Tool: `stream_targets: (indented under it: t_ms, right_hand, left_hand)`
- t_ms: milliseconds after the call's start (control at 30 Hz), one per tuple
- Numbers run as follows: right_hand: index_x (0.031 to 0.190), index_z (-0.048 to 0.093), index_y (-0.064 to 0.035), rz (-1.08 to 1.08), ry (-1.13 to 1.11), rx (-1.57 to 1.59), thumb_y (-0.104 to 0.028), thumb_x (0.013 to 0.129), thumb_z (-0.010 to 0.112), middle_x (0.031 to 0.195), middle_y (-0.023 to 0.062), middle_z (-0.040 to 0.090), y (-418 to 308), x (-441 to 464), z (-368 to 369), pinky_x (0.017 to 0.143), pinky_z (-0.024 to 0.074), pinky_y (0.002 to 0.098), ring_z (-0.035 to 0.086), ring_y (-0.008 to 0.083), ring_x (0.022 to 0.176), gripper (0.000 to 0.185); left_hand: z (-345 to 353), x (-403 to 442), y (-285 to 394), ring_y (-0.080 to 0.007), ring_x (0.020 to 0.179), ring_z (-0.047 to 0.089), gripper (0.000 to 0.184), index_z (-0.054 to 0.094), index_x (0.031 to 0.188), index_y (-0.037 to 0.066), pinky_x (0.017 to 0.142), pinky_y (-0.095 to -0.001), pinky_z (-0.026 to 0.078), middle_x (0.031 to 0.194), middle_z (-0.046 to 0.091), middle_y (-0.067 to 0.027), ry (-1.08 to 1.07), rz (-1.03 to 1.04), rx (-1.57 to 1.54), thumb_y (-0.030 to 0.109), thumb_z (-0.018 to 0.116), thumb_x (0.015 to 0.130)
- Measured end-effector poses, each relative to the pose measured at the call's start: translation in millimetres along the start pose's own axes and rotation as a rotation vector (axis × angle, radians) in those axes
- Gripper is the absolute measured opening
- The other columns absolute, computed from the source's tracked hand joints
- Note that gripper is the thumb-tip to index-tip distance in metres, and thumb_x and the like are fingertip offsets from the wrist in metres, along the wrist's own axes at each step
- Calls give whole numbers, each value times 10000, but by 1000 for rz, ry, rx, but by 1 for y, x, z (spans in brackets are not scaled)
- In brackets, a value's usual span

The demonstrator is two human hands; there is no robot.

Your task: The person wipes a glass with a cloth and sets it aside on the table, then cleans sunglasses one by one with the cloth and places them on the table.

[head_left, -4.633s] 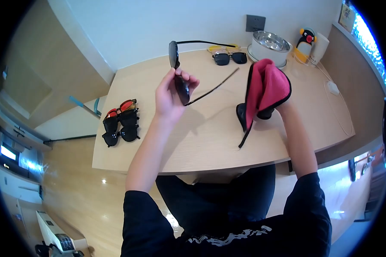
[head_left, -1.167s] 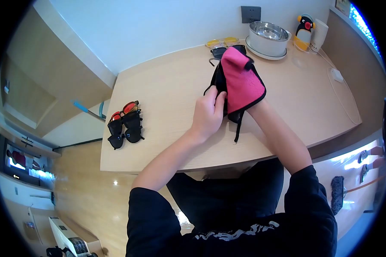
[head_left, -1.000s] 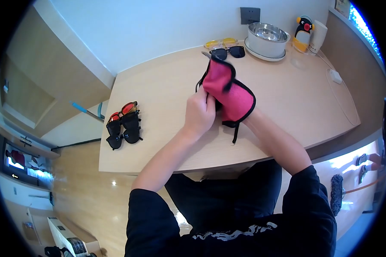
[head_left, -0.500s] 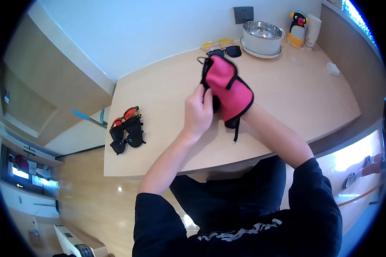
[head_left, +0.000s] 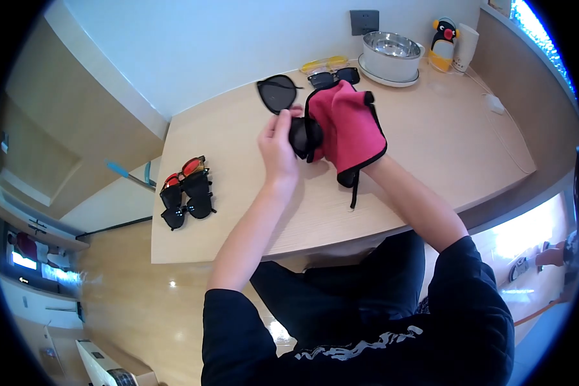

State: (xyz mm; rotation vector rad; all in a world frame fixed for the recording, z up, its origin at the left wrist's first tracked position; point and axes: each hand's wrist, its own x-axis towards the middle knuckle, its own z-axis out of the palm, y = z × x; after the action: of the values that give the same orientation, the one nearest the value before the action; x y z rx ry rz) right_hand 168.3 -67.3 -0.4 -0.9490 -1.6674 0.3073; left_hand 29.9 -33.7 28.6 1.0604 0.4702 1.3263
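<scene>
My left hand point(head_left: 278, 147) is closed on a pair of black-framed sunglasses point(head_left: 278, 94) with large dark lenses, raised above the table and tilted. The lower lens lies against the left fingers, beside a pink cloth point(head_left: 354, 125) with black edging. That cloth drapes over my right hand point(head_left: 374, 168), so its fingers are hidden and only the wrist end shows. The cloth's left edge touches the sunglasses. A black strap hangs from the cloth's lower corner.
Several sunglasses point(head_left: 188, 209) lie in a row at the table's left edge, one with red lenses. Behind my hands are dark glasses point(head_left: 334, 78) and yellow-framed glasses point(head_left: 314, 65). A white pot point(head_left: 390, 59), penguin figure point(head_left: 442, 45) and paper cup point(head_left: 465, 48) stand at the back right.
The sunglasses, mostly hidden before, now show both lenses left of the cloth. My left hand has shifted slightly left and up, and the pink cloth has turned and spread to the right.
</scene>
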Motion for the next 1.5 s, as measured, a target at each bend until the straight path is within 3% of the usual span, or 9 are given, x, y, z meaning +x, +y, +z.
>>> stream_targets:
  t_ms: [100, 200, 467, 733, 867, 1000, 1367, 1467, 1500]
  right_hand:
    - [1097, 519, -50, 541, -246, -88, -96, 785, 613, 899, 52, 582, -43, 3, -6, 671, 482, 261, 580, 117, 784, 329]
    - [1128, 514, -29, 530, -14, 616, -76, 744, 655, 943, 43, 586, -27, 1, 10, 689, 474, 241, 553, 93, 826, 411]
    - [1115, 528, -33, 683, -13, 439, -24, 728, 660, 934, 50, 592, -30, 2, 6, 701, 492, 257, 572, 112, 824, 409]
    - [1076, 539, -1, 198, 163, 360, -71, 794, 622, 866, 50, 593, -9, -2, 20, 677, 491, 250, 588, 116, 764, 302]
    - [1060, 529, 32, 720, -2, 602, -49, 782, 620, 872, 53, 594, -43, 7, 10, 627, 487, 223, 582, 97, 710, 303]
    - [971, 557, 22, 199, 143, 265, -25, 771, 614, 818, 103, 612, -26, 2, 12, 560, 507, 288, 624, 184, 665, 213]
    - [1077, 532, -1, 504, 359, 1265, -12, 791, 587, 974, 89, 595, -35, 2, 2, 750, 501, 292, 584, 157, 878, 292]
    - [1111, 482, -15, 20, 94, -308, -76, 863, 514, 1011, 76, 562, -17, 9, -8, 763, 487, 314, 562, 154, 923, 258]
    - [1102, 482, -27, 203, 235, 210, -99, 856, 546, 971, 60, 567, -39, 10, -14, 741, 482, 285, 564, 140, 880, 264]
  left_hand:
    - [-6, 5, -3, -171, 952, 570, 276, 583, 1009, -27, 854, -317, 445, 1078, 581, -115, -46, 9, -82, 203, 458, 923]
    - [-11, 3, -4, -170, 1013, 541, 318, 537, 1123, -22, 897, -323, 421, 1120, 561, -99, -122, -257, -154, 216, 444, 934]
    - [-7, 3, -1, -136, 871, 581, 265, 596, 1048, -10, 796, -276, 460, 960, 620, -79, -87, -254, -188, 199, 521, 903]
    - [-2, 3, -5, -175, 1099, 508, 306, 568, 1105, -26, 956, -339, 386, 1200, 546, -82, -190, -155, -139, 200, 498, 911]
    - [-4, 1, 15, -166, 1034, 541, 266, 605, 1040, -48, 918, -300, 405, 1129, 590, -117, -135, -107, -167, 163, 534, 896]
    - [1, -3, 2, -174, 1047, 541, 251, 622, 1012, -42, 926, -300, 401, 1125, 593, -122, -130, -162, -200, 161, 527, 900]
    - [-14, 16, 23, -232, 936, 583, 273, 596, 911, -9, 866, -357, 432, 975, 618, -151, -156, 65, -178, 223, 454, 932]
    - [-21, 15, 40, -213, 801, 602, 262, 594, 840, 7, 793, -336, 456, 862, 633, -124, -202, 196, -12, 208, 449, 926]
    - [-21, 10, 43, -183, 758, 596, 256, 595, 801, -4, 751, -308, 455, 806, 634, -109, -285, 257, 380, 183, 462, 914]
